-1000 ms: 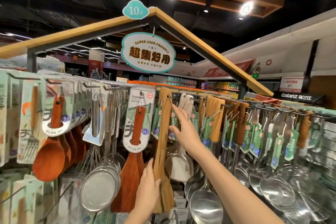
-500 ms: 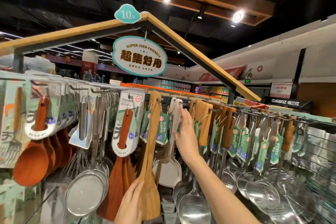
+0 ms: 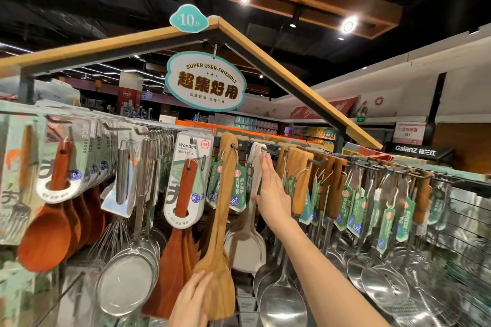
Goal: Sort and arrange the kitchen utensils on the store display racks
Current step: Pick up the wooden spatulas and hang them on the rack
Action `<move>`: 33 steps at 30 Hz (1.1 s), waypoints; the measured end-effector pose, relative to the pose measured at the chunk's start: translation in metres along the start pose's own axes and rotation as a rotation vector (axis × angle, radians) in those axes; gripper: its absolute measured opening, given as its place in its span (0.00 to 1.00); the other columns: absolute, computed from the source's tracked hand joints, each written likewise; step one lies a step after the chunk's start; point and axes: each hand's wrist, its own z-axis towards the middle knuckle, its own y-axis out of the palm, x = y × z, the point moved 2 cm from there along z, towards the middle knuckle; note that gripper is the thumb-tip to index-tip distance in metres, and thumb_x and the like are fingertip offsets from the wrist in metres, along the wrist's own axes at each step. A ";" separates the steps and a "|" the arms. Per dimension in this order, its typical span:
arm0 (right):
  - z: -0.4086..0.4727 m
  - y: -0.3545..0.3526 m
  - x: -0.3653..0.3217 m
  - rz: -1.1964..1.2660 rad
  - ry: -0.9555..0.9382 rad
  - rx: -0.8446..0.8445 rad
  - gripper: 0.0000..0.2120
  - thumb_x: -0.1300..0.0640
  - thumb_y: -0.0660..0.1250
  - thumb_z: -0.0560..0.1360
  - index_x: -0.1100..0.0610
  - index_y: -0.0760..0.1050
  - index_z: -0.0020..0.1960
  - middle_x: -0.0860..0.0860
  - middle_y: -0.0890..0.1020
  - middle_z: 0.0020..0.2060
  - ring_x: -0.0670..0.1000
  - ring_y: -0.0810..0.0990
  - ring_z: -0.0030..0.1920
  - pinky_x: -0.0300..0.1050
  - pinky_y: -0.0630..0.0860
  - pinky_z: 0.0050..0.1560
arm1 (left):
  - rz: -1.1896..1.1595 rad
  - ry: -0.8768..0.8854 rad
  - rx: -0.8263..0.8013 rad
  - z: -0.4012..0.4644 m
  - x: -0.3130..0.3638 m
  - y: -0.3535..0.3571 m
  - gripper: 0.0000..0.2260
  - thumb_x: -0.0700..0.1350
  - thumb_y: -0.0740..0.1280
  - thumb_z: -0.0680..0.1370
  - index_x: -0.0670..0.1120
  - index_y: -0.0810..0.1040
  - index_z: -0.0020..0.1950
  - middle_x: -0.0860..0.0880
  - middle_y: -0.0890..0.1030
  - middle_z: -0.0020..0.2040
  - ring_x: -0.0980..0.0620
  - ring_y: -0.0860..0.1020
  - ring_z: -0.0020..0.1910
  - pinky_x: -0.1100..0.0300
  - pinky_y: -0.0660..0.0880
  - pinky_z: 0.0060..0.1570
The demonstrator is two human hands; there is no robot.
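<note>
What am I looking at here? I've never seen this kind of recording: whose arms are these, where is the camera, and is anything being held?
There is no machine: a person wears one wide-angle camera on the head, so you see their own two bare arms from above and behind. They stand at a store display rack whose hooks carry kitchen utensils. The left hand, at the bottom, touches the blade of a light wooden spatula that hangs on its hook; whether it grips is hard to tell. The right hand, fingers straight, presses flat against the white spatula hanging next to it. Around them hang steel ladles, a mesh strainer, reddish wooden spoons and a packaged wooden turner. Overhead hangs a sign reading "Super user-friendly".
</note>
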 end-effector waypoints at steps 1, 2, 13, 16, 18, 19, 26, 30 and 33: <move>0.002 0.000 0.000 -0.013 0.005 -0.015 0.50 0.63 0.69 0.72 0.49 0.34 0.76 0.45 0.39 0.76 0.47 0.50 0.76 0.40 0.66 0.66 | 0.000 -0.004 -0.002 0.000 0.000 0.001 0.30 0.41 0.54 0.79 0.53 0.40 0.74 0.58 0.45 0.75 0.59 0.48 0.75 0.80 0.43 0.63; 0.003 0.000 -0.001 -0.017 0.017 -0.032 0.50 0.63 0.69 0.72 0.49 0.34 0.76 0.45 0.39 0.76 0.48 0.49 0.76 0.41 0.66 0.66 | 0.002 -0.007 -0.011 -0.001 0.000 0.001 0.30 0.41 0.54 0.78 0.54 0.42 0.74 0.58 0.45 0.75 0.59 0.49 0.75 0.77 0.43 0.65; 0.005 -0.015 -0.012 0.097 0.133 -0.234 0.53 0.63 0.71 0.72 0.48 0.32 0.75 0.47 0.38 0.76 0.51 0.45 0.76 0.52 0.58 0.73 | -0.043 -0.027 -0.027 -0.016 0.019 0.001 0.31 0.36 0.57 0.77 0.54 0.50 0.75 0.57 0.53 0.74 0.57 0.54 0.74 0.66 0.50 0.72; -0.007 -0.023 -0.015 0.162 0.094 -0.202 0.47 0.65 0.68 0.74 0.49 0.38 0.77 0.48 0.43 0.77 0.51 0.47 0.76 0.50 0.55 0.75 | -0.011 -0.025 -0.022 -0.022 0.025 0.001 0.30 0.38 0.58 0.77 0.54 0.50 0.75 0.57 0.54 0.74 0.58 0.54 0.73 0.64 0.51 0.73; -0.016 -0.032 -0.013 0.138 0.072 -0.138 0.38 0.65 0.65 0.75 0.51 0.49 0.77 0.50 0.55 0.75 0.52 0.54 0.75 0.50 0.62 0.70 | -0.036 -0.022 -0.025 -0.025 0.032 -0.001 0.30 0.38 0.58 0.77 0.55 0.50 0.75 0.57 0.55 0.74 0.58 0.54 0.73 0.63 0.51 0.73; -0.021 -0.039 -0.011 0.118 0.061 -0.104 0.33 0.65 0.65 0.75 0.52 0.54 0.76 0.51 0.61 0.73 0.52 0.57 0.73 0.50 0.64 0.67 | -0.058 -0.018 -0.022 -0.026 0.037 -0.004 0.30 0.38 0.59 0.77 0.55 0.51 0.75 0.57 0.56 0.74 0.58 0.54 0.73 0.62 0.51 0.73; -0.061 -0.077 0.015 -0.052 0.072 -0.037 0.29 0.66 0.65 0.74 0.52 0.62 0.71 0.51 0.63 0.70 0.50 0.56 0.69 0.51 0.68 0.62 | -0.183 0.067 -0.021 -0.018 0.075 -0.010 0.27 0.37 0.58 0.78 0.51 0.56 0.75 0.54 0.58 0.74 0.56 0.55 0.73 0.57 0.53 0.74; -0.078 -0.082 0.029 -0.109 0.094 -0.026 0.35 0.63 0.69 0.73 0.49 0.57 0.74 0.51 0.53 0.76 0.53 0.50 0.75 0.54 0.64 0.68 | -0.187 0.108 -0.018 -0.011 0.087 0.001 0.27 0.40 0.59 0.79 0.54 0.55 0.75 0.55 0.58 0.74 0.56 0.55 0.73 0.58 0.53 0.74; -0.080 -0.085 0.038 -0.179 0.041 -0.090 0.40 0.59 0.70 0.73 0.46 0.50 0.77 0.50 0.48 0.77 0.54 0.48 0.76 0.54 0.58 0.72 | -0.173 0.123 -0.034 -0.009 0.106 0.011 0.28 0.40 0.60 0.78 0.55 0.54 0.75 0.55 0.58 0.74 0.57 0.55 0.73 0.57 0.55 0.74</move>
